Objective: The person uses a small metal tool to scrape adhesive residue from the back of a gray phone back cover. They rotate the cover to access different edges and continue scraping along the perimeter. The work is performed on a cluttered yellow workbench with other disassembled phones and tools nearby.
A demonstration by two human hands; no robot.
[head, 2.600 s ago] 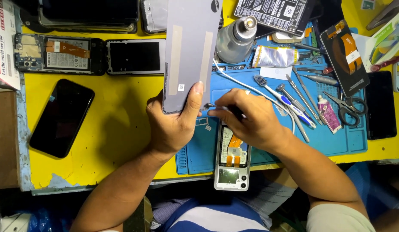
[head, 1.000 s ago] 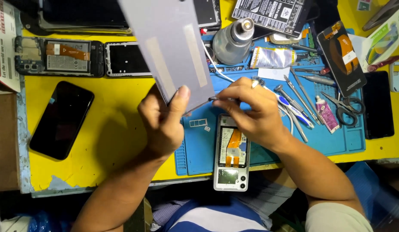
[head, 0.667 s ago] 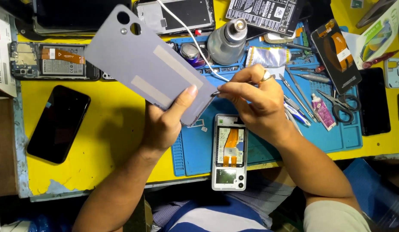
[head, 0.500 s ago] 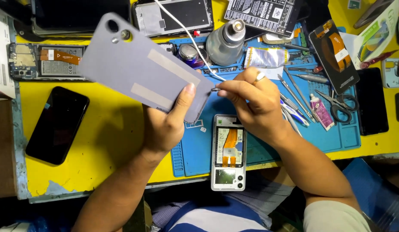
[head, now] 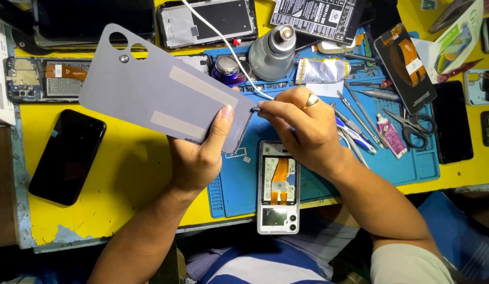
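My left hand [head: 200, 152] grips a grey phone back cover [head: 160, 89] by its lower right corner, inner side up. The cover lies slanted toward the upper left, with two pale adhesive strips and round camera holes showing. My right hand [head: 302, 129] pinches a thin metal tool [head: 255, 110] whose tip touches the cover's right edge. A ring sits on one finger of that hand. Below both hands an opened phone [head: 277, 186] with an orange flex cable lies on the blue work mat [head: 239, 184].
A black phone [head: 68, 156] lies left on the yellow table [head: 123, 184]. Opened phones [head: 207, 21], a metal bottle [head: 273, 50], a small blue jar [head: 227, 68], a glue tube [head: 323, 70], screwdrivers and tweezers [head: 355, 115], and scissors [head: 413, 129] crowd the back and right.
My left hand has swung the back cover from upright to slanting toward the upper left. My right hand rose with the thin tool and stays at the cover's edge.
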